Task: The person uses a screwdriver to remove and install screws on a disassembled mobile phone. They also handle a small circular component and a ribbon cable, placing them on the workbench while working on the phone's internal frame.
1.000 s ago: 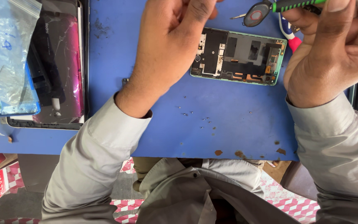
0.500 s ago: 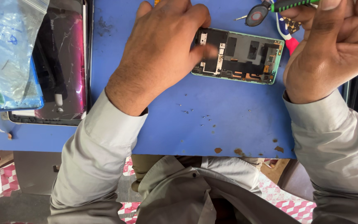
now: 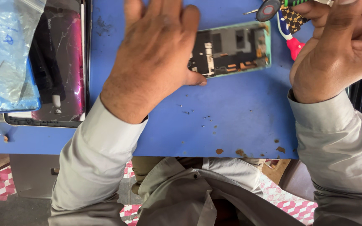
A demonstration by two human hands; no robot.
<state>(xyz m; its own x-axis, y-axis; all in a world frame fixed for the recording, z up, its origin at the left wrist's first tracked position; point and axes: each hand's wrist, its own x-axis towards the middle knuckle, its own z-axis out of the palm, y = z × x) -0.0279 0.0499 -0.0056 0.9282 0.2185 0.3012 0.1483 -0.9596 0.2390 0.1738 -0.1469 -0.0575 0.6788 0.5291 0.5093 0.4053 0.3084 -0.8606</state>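
Since a moment ago our left hand point(image 3: 153, 62) has flattened, fingers spread, pinning the opened phone point(image 3: 231, 49) on the blue counter point(image 3: 231, 121). Right of the phone, our right hand point(image 3: 340, 46) grips a green-handled tool point(image 3: 302, 2). Light, stiff, fragile; hold its edges.

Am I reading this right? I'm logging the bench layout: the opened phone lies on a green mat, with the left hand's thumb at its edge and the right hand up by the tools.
Not quite: the mat is blue, not green, as the head view shows. The rest holds: the opened phone lies on it, the left hand has its thumb at the phone's edge, and the right hand is up by the tools.
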